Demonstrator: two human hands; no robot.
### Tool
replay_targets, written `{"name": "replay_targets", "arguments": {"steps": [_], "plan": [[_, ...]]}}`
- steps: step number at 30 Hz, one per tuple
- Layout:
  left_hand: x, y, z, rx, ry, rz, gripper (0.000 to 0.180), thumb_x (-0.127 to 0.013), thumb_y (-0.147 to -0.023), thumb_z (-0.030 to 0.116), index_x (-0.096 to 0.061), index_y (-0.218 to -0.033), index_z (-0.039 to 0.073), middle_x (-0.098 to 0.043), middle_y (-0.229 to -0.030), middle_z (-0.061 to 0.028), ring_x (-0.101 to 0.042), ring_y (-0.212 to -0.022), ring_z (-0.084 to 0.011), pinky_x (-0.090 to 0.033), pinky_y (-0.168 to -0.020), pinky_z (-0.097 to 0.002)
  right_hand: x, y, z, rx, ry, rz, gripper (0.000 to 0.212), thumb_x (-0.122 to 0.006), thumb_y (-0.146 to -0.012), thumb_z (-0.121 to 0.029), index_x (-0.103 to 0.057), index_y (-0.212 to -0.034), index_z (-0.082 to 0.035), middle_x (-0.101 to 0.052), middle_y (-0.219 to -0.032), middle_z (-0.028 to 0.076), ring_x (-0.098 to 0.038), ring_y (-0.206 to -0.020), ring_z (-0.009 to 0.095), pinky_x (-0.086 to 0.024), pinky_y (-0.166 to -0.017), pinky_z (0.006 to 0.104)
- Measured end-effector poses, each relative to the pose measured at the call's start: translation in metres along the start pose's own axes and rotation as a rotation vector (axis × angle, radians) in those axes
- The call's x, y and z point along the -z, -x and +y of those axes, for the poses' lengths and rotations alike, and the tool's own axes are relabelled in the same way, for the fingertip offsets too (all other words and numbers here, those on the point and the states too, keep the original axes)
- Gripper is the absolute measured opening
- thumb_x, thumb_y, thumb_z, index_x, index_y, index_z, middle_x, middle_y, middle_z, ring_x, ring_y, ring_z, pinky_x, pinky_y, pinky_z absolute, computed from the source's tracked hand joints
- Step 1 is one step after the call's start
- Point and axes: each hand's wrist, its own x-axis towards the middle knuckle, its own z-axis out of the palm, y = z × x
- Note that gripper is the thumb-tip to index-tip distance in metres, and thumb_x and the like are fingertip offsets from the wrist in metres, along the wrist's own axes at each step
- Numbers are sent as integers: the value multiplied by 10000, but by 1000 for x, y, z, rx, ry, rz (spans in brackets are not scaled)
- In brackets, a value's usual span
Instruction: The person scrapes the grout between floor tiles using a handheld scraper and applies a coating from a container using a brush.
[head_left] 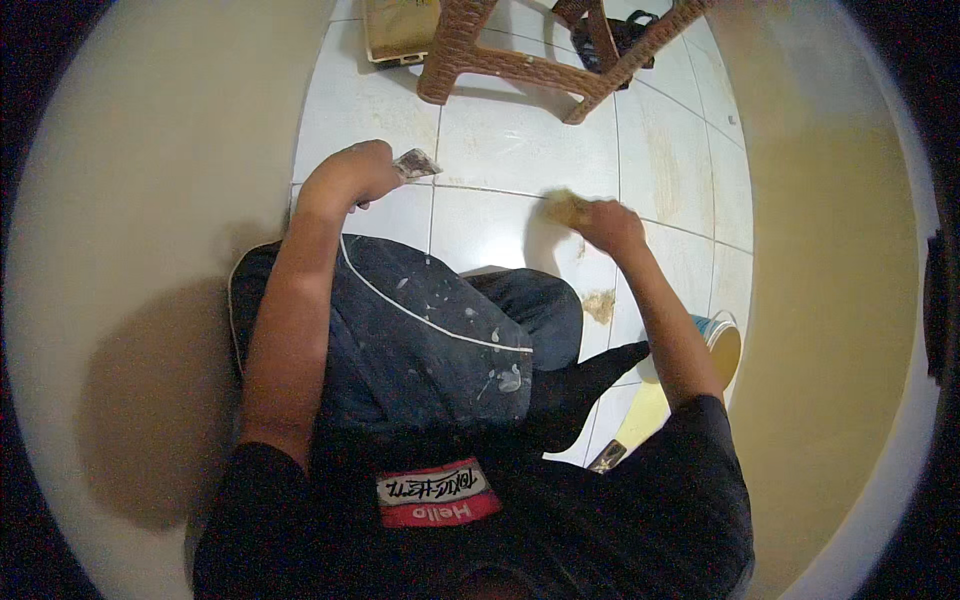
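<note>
The right hand (612,226) is closed around a small yellowish pad (566,207), soft and blurred at the edges (sponge or rag, I cannot tell which), pressed onto the glossy white tile floor (520,150) just past the person's bent knee. The left hand (352,172) grips a flat metal scraper (416,164), its dull blade smeared and pointing right, held just above a grout line. The tiles carry tan smears, and a thicker ochre blotch (599,305) sits near the right forearm. A paint can (722,343) with yellowish contents stands beside the right elbow. A brown woven-pattern plastic stool (530,55) stands farther off, near a cardboard box (398,30). Cream walls close in on both sides. The dark trousers (430,340) are speckled with paint
</note>
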Motion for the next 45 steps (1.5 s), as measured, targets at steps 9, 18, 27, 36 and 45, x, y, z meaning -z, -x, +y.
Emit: {"name": "replay_targets", "arguments": {"steps": [9, 18, 27, 36, 45], "plan": [[-29, -5, -22, -43, -29, -90, 304, -589, -806, 204, -623, -658, -59, -608, -581, -169, -583, -455, -243, -461, -459, -409, -46, -3, 7, 152, -241, 54, 584, -575, -874, -490, -471, -1394, -246, -701, -926, 156, -677, -840, 350, -537, -779, 448], [-27, -16, -15, -134, -164, -104, 354, -613, -825, 305, -642, -1007, 3, -664, -796, -144, -616, -611, -209, -495, -570, -366, -82, 92, 72, -119, -108, -3, 436, -561, -833, -560, -707, -990, -179, -702, -907, 169, -681, -824, 362, -548, -727, 471], [-48, -40, -32, -61, -95, -193, 312, -664, -811, 242, -651, -941, -41, -667, -731, -138, -617, -581, -208, -493, -559, -356, -99, 42, 34, 162, -143, 150, 444, -643, -798, -531, -670, -1146, -258, -700, -844, 131, -683, -791, 322, -547, -679, 438], [-58, -59, -26, -58, -183, -172, 335, -698, -796, 292, -662, -878, -31, -666, -721, -140, -618, -578, -205, -495, -546, -361, -120, 114, 67, -70, -313, 79, 534, -687, -794, -439, -601, -1281, -240, -691, -938, 184, -669, -867, 359, -533, -763, 437], [-83, -92, -61, -203, -499, -36, 449, -643, -776, 322, -674, -995, -68, -650, -1071, -275, -668, -951, -373, -521, -838, -422, -252, 233, -58, -745, -1081, 587, 563, -518, -952, -298, -381, -1430, -35, -590, -1197, 280, -590, -1076, 420, -464, -886, 433]]}}
